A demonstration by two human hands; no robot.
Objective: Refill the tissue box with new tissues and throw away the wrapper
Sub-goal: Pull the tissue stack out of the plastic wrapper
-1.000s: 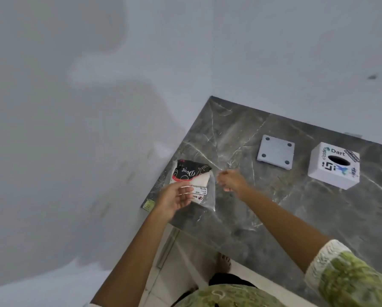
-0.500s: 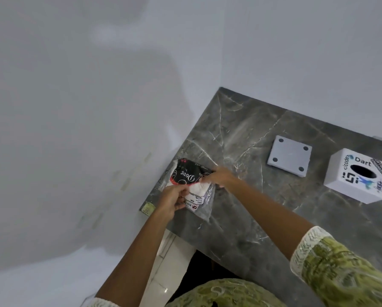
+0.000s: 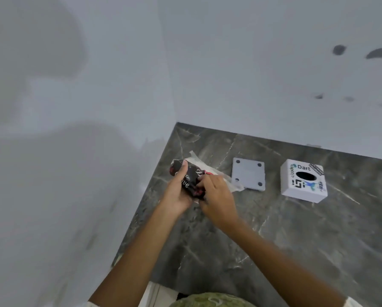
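A pack of tissues [image 3: 191, 177] in a black, red and clear plastic wrapper is held above the dark marble counter [image 3: 296, 240], near its left edge. My left hand [image 3: 178, 193] grips the pack from the left side, thumb on top. My right hand [image 3: 216, 196] pinches the wrapper at its near right end. Clear wrapper film [image 3: 227, 181] sticks out to the right. The white cube tissue box [image 3: 303, 181] stands upright to the right, its oval opening facing up. The box's flat grey base plate [image 3: 248, 173] lies between pack and box.
Pale walls meet in a corner behind the counter's far left end. The counter's left edge runs diagonally below my left arm, with floor visible beneath. Dark smudges mark the right wall.
Both hands have lifted the pack off the counter's left edge and turned it, with the right hand now closed on the wrapper's end. The camera view has shifted up.
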